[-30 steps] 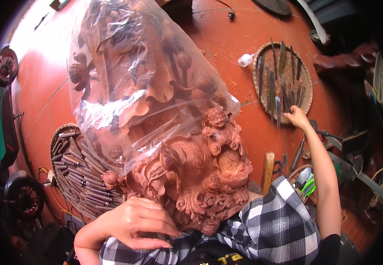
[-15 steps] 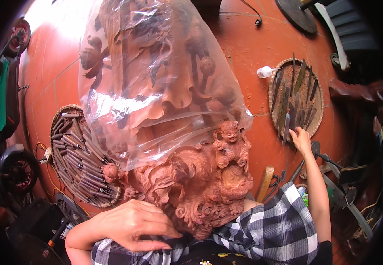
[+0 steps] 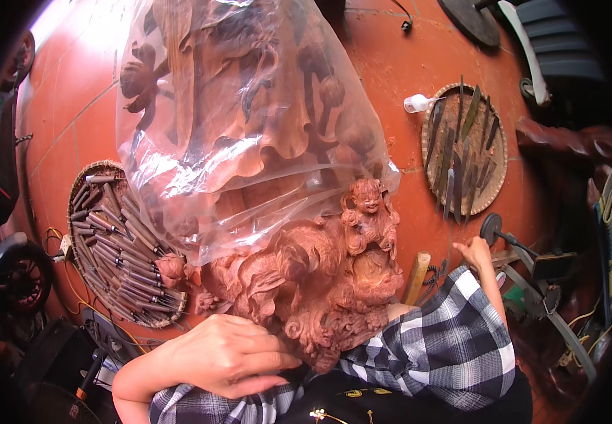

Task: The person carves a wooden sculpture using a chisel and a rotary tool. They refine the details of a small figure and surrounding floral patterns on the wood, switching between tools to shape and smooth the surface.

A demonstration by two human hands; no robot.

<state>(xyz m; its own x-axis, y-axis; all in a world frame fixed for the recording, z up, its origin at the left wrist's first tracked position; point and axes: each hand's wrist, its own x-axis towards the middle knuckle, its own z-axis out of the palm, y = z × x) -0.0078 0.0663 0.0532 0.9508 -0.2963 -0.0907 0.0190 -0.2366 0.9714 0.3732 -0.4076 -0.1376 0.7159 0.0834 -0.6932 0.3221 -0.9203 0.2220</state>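
A reddish wood carving with a small smiling figure [image 3: 371, 219] leans against my lap, its upper part under a clear plastic sheet [image 3: 263, 141]. My left hand [image 3: 232, 353] lies palm down at the carving's lower left edge, fingers loosely extended and thumb apart, gripping nothing. To the right, my right hand [image 3: 474, 253] is just below a round woven tray [image 3: 501, 185] of flat files. Its fingers are pinched together around what looks like a thin, dark file [image 3: 450, 237], faint against the red floor.
On the left, a woven basket [image 3: 80, 265] holds many wooden-handled carving tools [image 3: 133, 258]. A small white bottle [image 3: 415, 104] touches the file tray. A wooden mallet-like handle [image 3: 416, 279] stands by my right sleeve. Metal stands and cables crowd the right side.
My right hand has drawn back from the tray of files toward me, apparently with a thin file. My left hand has shifted slightly right along the carving's edge. The view has tilted a little.
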